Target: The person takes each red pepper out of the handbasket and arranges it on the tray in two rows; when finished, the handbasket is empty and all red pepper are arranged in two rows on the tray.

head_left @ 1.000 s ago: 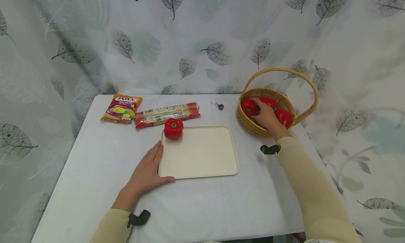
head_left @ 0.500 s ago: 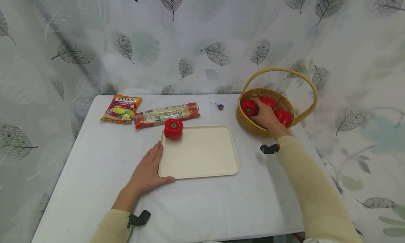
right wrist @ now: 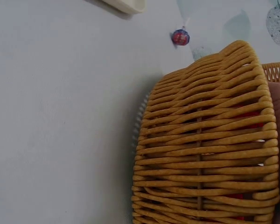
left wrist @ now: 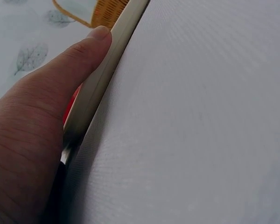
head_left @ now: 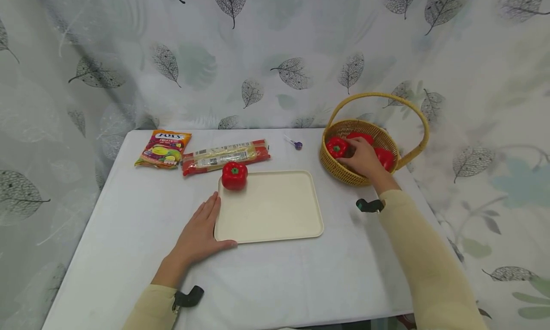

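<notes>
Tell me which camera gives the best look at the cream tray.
The head view: it shows the cream tray nearly whole from above, with a red pepper covering its far left corner and the left hand along its left edge. The left wrist view shows just its side, edge-on; the right wrist view catches only a corner.

A pale grey-white hanging sheet (head_left: pixel 313 15), printed with dark veined leaves (head_left: pixel 294 74) and faint green ones (head_left: pixel 197 65), spans behind the straight-edged, white-cloth-covered table (head_left: pixel 129 225) and along both its sides. Light is soft, dimmer beyond the table's far left corner.
</notes>
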Demonstrator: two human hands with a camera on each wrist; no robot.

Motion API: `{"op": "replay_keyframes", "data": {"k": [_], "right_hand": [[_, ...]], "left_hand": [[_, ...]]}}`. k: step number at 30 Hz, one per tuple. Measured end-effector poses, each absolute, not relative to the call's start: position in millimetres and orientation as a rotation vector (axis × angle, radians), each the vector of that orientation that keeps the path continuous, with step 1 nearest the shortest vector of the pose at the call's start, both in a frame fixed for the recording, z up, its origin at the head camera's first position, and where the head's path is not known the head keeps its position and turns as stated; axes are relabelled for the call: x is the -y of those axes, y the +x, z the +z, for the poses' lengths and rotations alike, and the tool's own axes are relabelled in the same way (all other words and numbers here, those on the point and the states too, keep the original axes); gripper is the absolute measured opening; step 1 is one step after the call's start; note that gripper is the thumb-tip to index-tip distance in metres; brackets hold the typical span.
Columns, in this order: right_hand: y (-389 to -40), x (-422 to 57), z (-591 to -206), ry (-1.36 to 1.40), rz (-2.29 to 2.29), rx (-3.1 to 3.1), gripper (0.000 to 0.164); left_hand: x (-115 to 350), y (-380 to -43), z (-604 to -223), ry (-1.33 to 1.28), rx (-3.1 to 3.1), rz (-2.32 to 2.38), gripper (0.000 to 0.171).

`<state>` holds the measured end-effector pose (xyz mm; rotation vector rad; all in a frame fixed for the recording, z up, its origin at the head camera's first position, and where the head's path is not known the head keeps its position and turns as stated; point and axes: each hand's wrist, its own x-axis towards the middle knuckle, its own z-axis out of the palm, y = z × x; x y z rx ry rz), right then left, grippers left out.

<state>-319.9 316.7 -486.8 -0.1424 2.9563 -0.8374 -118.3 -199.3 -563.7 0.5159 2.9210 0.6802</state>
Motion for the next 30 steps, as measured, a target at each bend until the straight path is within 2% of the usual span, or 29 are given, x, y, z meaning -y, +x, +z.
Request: {"op": "replay_keyframes", "data": {"k": [16, 30], "right_hand": [[-307, -316, -485, -0.064, -1.013, -2.966, 0.085], [-303, -316, -480, -0.043, -1.08, -2.976, 0.071]], "left_hand": [[201, -117, -565, 0.528, -2.932, 0.678, 0.14], [201, -119, -564, 0.534, -2.935, 0.684, 0.14]]}}
